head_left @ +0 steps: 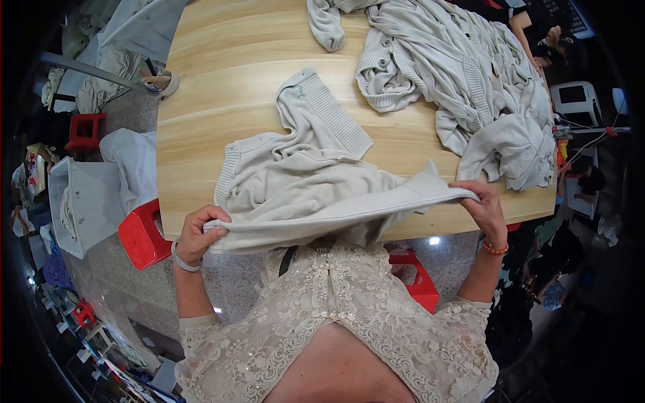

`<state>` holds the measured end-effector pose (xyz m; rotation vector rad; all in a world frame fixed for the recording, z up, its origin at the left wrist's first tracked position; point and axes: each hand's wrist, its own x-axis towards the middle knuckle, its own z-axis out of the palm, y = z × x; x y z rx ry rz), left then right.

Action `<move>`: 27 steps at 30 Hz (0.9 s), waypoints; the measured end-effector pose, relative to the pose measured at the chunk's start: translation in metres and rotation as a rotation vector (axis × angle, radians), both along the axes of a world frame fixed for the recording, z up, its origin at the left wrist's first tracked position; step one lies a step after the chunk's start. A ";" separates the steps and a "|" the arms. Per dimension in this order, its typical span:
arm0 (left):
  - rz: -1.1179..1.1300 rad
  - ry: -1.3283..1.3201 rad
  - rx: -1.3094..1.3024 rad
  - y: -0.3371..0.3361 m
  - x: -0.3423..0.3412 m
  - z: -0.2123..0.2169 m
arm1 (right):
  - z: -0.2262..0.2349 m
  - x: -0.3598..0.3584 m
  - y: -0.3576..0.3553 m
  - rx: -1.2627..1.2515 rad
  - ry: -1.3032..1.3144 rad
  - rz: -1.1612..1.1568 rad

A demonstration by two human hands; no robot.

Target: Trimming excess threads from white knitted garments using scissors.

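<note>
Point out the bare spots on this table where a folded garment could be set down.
The pale wooden table is bare along its whole left side, from the far edge down to the held cream knit cardigan. A smaller strip lies between that cardigan and the heap of cream knitwear. The right and far-right side is crowded. Both the left hand and right hand are occupied.

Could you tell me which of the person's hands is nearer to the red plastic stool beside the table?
Left. The left hand grips the cream cardigan's edge just right of the red stool. The right hand holds the other end, far across the wooden table.
</note>
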<state>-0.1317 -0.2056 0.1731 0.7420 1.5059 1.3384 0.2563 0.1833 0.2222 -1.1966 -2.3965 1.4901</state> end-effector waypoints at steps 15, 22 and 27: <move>0.422 0.910 -0.383 0.059 -0.061 -0.189 | -0.195 -0.255 0.044 0.421 -0.067 0.080; 0.223 0.933 -0.553 0.090 -0.088 -0.195 | -0.230 -0.384 0.043 0.243 -0.104 -0.048; 0.175 0.895 -0.525 0.081 -0.111 -0.182 | -0.252 -0.393 0.051 0.099 -0.055 0.122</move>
